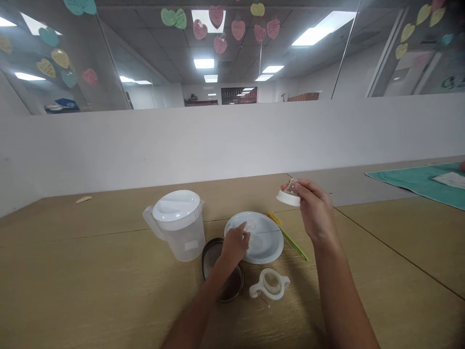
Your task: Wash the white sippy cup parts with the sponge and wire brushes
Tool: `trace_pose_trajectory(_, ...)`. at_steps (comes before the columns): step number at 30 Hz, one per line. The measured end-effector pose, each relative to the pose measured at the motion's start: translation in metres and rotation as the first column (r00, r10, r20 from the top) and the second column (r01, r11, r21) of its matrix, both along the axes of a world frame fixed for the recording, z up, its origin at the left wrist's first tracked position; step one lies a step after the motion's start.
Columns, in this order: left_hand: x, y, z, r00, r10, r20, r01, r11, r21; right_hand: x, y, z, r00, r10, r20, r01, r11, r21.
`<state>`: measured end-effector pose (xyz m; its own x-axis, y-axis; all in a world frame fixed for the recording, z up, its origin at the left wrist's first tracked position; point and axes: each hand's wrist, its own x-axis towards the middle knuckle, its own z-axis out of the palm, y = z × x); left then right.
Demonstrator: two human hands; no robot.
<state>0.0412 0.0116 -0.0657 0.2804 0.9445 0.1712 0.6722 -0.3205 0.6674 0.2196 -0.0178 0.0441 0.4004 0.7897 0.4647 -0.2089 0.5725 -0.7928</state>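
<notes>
My right hand (313,206) is raised at the right, its fingers closed round a clear bottle nipple with a white collar (288,196). Lower and to the left, my left hand (237,242) reaches over the left part of a white bowl (271,247), fingers bent near a small clear piece (250,226) in it. Whether those fingers grip anything is too small to tell. A white two-handled ring (271,284) lies in front of the bowl. Beneath my left forearm is a dark oval tray (232,290), partly hidden.
A clear pitcher with a white lid (185,232) stands left of the bowl. A green-handled brush with a yellow head (292,240) lies at the bowl's right. A teal cloth (417,179) is at far right, below a white wall (218,145).
</notes>
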Motion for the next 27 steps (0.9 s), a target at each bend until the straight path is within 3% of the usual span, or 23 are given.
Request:
trace_pose_trajectory(3,-0.001,0.001,-0.004,0.974,0.052,-0.219,-0.043,0.998,0.046,-0.005,0.001,-0.001,0.998,0.04,0.044,-0.039,0.999,-0.034)
trace_pose_trajectory(6,-0.002,0.001,-0.003,0.864,0.071,-0.499,-0.013,0.993,0.12,-0.012,0.0,-0.002,0.994,0.059,0.094,-0.05,0.995,-0.089)
trace_pose_trajectory(10,-0.003,-0.004,0.008,0.825,0.058,-0.561,0.037,0.987,0.157,-0.018,0.0,-0.002,0.976,0.125,0.18,-0.098,0.984,-0.15)
trace_pose_trajectory(12,-0.004,-0.011,0.022,0.879,0.059,-0.474,0.047,0.977,0.208,-0.021,0.001,-0.003,0.965,0.156,0.212,-0.122,0.978,-0.168)
trace_pose_trajectory(15,-0.006,-0.03,0.048,0.995,-0.03,-0.095,0.055,0.96,0.274,-0.027,0.001,-0.007,0.94,0.182,0.288,-0.134,0.975,-0.179)
trace_pose_trajectory(19,-0.008,-0.056,0.076,0.943,-0.221,0.247,0.169,0.962,0.217,-0.038,-0.007,-0.008,0.849,0.186,0.494,-0.132,0.981,-0.143)
trace_pose_trajectory(23,-0.007,-0.061,0.082,0.914,-0.207,0.35,0.126,0.963,0.239,-0.049,-0.022,-0.003,0.75,0.122,0.65,-0.086,0.993,-0.087)
trace_pose_trajectory(27,-0.007,-0.058,0.08,0.933,-0.139,0.331,0.031,0.95,0.311,-0.052,-0.033,0.002,0.651,0.056,0.757,-0.078,0.997,-0.007)
